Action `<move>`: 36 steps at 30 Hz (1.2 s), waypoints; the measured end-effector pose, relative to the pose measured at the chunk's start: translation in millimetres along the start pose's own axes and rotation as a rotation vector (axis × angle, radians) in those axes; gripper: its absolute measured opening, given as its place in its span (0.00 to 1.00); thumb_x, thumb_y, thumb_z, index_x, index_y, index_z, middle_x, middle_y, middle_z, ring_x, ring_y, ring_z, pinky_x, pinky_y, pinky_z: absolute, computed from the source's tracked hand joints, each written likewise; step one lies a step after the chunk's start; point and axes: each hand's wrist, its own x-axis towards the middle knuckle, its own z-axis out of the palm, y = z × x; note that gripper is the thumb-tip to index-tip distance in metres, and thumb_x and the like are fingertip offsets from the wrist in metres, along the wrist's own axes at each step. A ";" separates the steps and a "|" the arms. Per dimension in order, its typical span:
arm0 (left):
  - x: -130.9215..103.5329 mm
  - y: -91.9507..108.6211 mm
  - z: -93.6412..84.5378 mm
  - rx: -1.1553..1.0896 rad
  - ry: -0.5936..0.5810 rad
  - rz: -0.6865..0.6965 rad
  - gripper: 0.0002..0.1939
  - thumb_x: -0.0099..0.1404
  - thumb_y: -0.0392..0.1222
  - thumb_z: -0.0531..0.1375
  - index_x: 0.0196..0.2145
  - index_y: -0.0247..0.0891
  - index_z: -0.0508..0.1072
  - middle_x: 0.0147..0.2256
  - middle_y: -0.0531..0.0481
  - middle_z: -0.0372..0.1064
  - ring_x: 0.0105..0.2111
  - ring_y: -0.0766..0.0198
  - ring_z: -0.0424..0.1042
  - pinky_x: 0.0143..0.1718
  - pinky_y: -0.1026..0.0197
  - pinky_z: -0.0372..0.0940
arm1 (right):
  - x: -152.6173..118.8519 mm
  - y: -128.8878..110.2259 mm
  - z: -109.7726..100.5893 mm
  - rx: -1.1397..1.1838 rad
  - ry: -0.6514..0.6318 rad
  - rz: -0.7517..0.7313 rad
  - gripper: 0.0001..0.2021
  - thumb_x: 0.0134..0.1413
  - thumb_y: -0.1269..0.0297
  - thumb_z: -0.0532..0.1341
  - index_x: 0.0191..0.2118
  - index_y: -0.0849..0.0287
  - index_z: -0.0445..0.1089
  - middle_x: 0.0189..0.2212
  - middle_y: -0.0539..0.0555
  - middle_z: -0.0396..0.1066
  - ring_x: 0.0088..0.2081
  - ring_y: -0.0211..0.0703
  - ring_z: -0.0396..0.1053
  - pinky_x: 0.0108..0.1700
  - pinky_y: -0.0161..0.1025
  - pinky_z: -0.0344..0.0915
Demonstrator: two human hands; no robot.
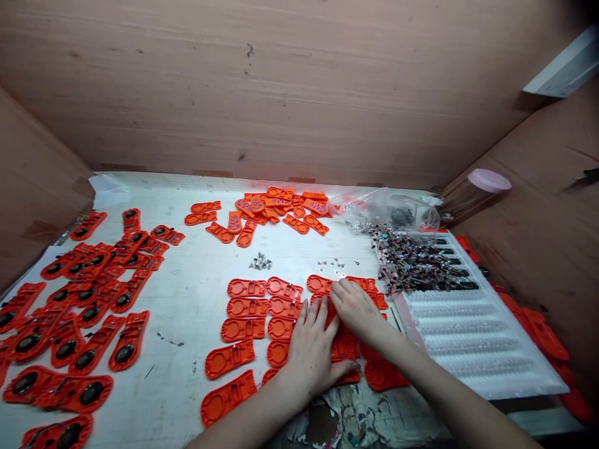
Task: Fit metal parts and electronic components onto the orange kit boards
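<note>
Orange plastic shell halves (243, 328) lie in rows on the white table, each with a round recess at one end. My left hand (312, 349) rests over the middle rows, its fingers stretched out and spread, hiding the shells under it. At the back of the rows my right hand (358, 310) has its fingers bent together over an orange shell. What its fingertips hold, if anything, is hidden. Beyond the hands lie small silvery metal parts (331, 264), and a tighter heap of them (260, 261) sits further left.
Shells with black round speakers (93, 315) crowd the left side. More orange pieces (278, 202) are piled at the back. On the right stands a white ribbed tray (472, 333) with wired parts (421, 259), beside clear plastic bags (374, 209). Cardboard walls (262, 100) enclose the table.
</note>
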 end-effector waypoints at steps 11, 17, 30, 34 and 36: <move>-1.8 -2.6 6.3 0.019 0.023 0.000 0.45 0.55 0.68 0.56 0.63 0.42 0.51 0.66 0.41 0.37 0.65 0.45 0.38 0.64 0.41 0.38 | -17.8 3.5 23.9 0.163 0.287 0.100 0.11 0.61 0.74 0.47 0.38 0.63 0.66 0.35 0.58 0.64 0.39 0.46 0.59 0.42 0.42 0.60; -2.7 -2.8 4.1 0.004 0.016 0.007 0.45 0.56 0.69 0.53 0.63 0.41 0.52 0.66 0.41 0.38 0.65 0.45 0.38 0.64 0.42 0.37 | -9.6 8.7 6.9 0.057 0.118 0.079 0.08 0.59 0.74 0.51 0.35 0.62 0.67 0.35 0.56 0.65 0.38 0.46 0.57 0.40 0.40 0.55; -2.0 -3.2 8.5 0.004 0.029 0.007 0.46 0.54 0.68 0.56 0.63 0.39 0.51 0.65 0.39 0.39 0.65 0.45 0.38 0.64 0.42 0.38 | -6.7 -8.9 12.7 -0.046 0.110 0.058 0.09 0.57 0.76 0.53 0.30 0.61 0.67 0.31 0.56 0.65 0.35 0.46 0.57 0.38 0.41 0.54; -2.3 -3.5 7.6 0.007 0.031 0.009 0.47 0.54 0.69 0.55 0.63 0.39 0.52 0.65 0.39 0.39 0.65 0.45 0.38 0.64 0.42 0.39 | -8.7 -10.1 12.6 -0.047 0.138 0.090 0.10 0.58 0.75 0.52 0.29 0.61 0.66 0.30 0.56 0.65 0.34 0.45 0.58 0.37 0.41 0.55; -2.5 -4.1 7.5 0.010 0.032 0.009 0.46 0.54 0.69 0.55 0.63 0.41 0.52 0.65 0.40 0.39 0.65 0.45 0.38 0.63 0.40 0.38 | -13.9 -6.8 11.1 0.001 0.172 0.136 0.09 0.60 0.73 0.51 0.30 0.61 0.66 0.30 0.55 0.64 0.34 0.44 0.59 0.37 0.39 0.57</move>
